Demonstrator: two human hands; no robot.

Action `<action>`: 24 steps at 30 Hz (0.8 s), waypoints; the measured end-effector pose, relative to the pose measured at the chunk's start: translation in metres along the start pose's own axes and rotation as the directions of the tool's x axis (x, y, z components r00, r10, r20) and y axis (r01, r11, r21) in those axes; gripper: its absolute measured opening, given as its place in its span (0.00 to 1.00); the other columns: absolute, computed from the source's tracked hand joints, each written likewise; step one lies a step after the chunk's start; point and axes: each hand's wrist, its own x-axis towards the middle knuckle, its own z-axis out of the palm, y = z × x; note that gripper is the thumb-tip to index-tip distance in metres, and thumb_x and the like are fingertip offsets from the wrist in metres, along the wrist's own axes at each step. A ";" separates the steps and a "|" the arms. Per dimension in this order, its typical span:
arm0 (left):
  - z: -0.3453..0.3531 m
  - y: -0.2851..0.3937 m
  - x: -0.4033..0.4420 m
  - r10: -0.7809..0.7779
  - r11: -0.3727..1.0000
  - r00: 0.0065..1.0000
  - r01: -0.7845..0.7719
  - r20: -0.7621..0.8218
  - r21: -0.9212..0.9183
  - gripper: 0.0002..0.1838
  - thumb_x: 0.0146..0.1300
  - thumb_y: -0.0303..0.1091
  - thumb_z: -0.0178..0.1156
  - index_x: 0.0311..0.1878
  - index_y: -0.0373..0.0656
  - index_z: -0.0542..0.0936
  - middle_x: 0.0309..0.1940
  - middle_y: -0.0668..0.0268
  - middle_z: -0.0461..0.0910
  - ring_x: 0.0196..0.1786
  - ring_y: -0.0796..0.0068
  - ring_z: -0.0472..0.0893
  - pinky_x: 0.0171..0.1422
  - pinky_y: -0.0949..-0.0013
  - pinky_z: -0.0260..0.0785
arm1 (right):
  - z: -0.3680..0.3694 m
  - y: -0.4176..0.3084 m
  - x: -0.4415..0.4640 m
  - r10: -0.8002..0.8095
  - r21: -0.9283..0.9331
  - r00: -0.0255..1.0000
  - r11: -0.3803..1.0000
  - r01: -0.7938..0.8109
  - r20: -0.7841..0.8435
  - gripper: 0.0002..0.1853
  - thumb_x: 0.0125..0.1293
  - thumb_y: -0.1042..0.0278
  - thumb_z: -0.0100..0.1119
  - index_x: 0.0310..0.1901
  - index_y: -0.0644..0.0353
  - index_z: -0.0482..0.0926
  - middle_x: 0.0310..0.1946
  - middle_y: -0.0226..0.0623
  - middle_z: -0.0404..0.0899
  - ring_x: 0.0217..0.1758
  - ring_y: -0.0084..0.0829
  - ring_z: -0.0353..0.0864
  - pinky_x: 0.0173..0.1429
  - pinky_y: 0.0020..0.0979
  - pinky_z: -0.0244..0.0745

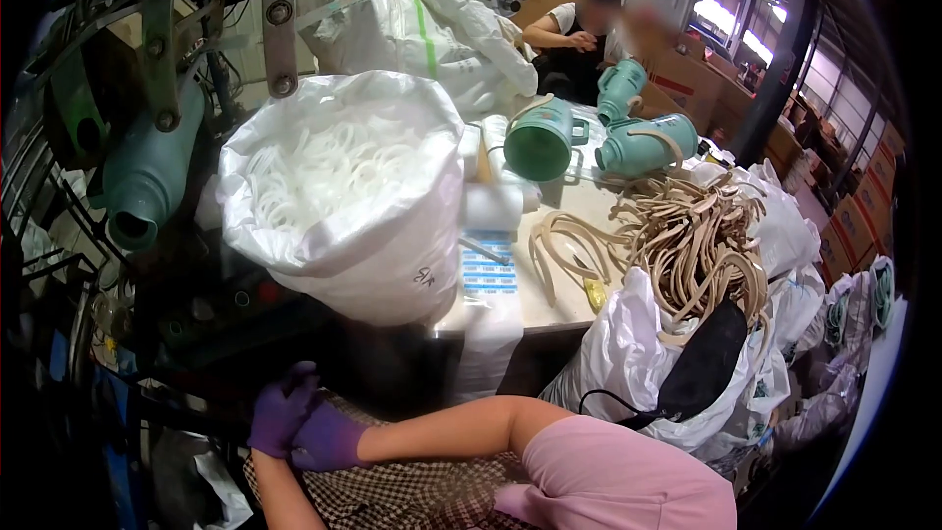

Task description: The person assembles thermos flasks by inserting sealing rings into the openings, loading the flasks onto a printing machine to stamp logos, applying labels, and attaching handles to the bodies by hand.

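Both hands wear purple gloves and are pressed together over the checked cloth on the lap, at the lower left. My left hand (279,414) rises from the bottom edge with its fingers bunched; whether anything is inside them is hidden. Against it lies my right hand (329,438), its arm reaching in from the right and its fingers mostly hidden. Above them stands a white sack (417,270) full of translucent white rings (329,172). A green bottle-shaped shell (147,177) hangs in the metal frame at the left.
The pale table (559,306) bears green jug shells (653,144), plastic rolls (494,206) and a blue-printed sheet (489,265). Beige straps (687,236) pile above white bags (628,334) at the right. Metal linkage arms (280,20) hang upper left. Another person (569,34) sits behind the table.
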 end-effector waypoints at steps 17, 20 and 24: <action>0.001 0.010 -0.001 -0.037 0.985 0.999 0.034 0.018 0.171 0.16 0.68 0.40 0.66 0.50 0.38 0.86 0.40 0.58 0.88 0.43 0.72 0.86 0.50 0.68 0.76 | -0.008 -0.007 0.004 0.020 0.052 0.999 0.998 -0.021 0.026 0.12 0.63 0.59 0.61 0.36 0.60 0.85 0.36 0.45 0.86 0.42 0.47 0.85 0.48 0.46 0.78; 0.002 0.020 0.000 -0.094 0.977 0.995 0.086 0.030 0.193 0.15 0.68 0.40 0.66 0.49 0.38 0.86 0.39 0.58 0.88 0.41 0.72 0.85 0.49 0.68 0.76 | -0.009 -0.006 0.002 0.064 0.063 0.996 0.996 -0.068 0.069 0.12 0.63 0.60 0.61 0.36 0.60 0.85 0.36 0.44 0.87 0.42 0.47 0.85 0.48 0.46 0.78; 0.004 0.017 0.004 -0.072 0.981 0.997 0.064 0.036 0.184 0.15 0.67 0.40 0.66 0.47 0.37 0.86 0.37 0.58 0.88 0.41 0.70 0.85 0.50 0.66 0.76 | -0.014 -0.006 0.004 0.154 0.079 0.974 0.983 -0.169 0.167 0.12 0.62 0.60 0.61 0.38 0.61 0.85 0.37 0.45 0.87 0.42 0.46 0.85 0.48 0.45 0.79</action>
